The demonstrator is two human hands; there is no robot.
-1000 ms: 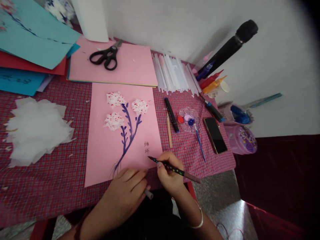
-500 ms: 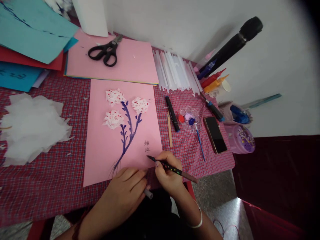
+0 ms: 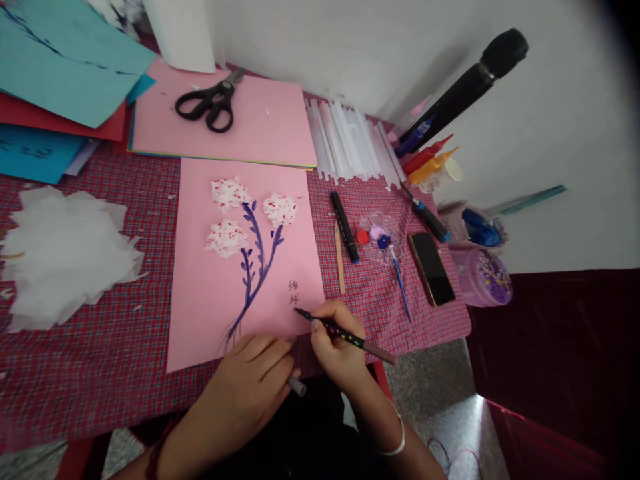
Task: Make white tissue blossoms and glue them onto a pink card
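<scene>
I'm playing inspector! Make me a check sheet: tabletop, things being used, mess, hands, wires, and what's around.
Surface: red-and-blue checked cloth, with small white scraps on it.
Things in use: pink paper sheet with three red-flecked white blossoms on dark blue stems; slim patterned black pen.
Clutter: black-handled metal scissors on a pink-topped paper stack; ragged pile of thin white sheets; dark rectangular phone.
Hands: right hand holds the pen near the handwriting; left hand, at the sheet's lower edge, holds a grey cylindrical cap.
Cables: thin loops on the floor at lower right; can't tell if they're wires.
Surroundings: plain white wall; speckled grey floor.
</scene>
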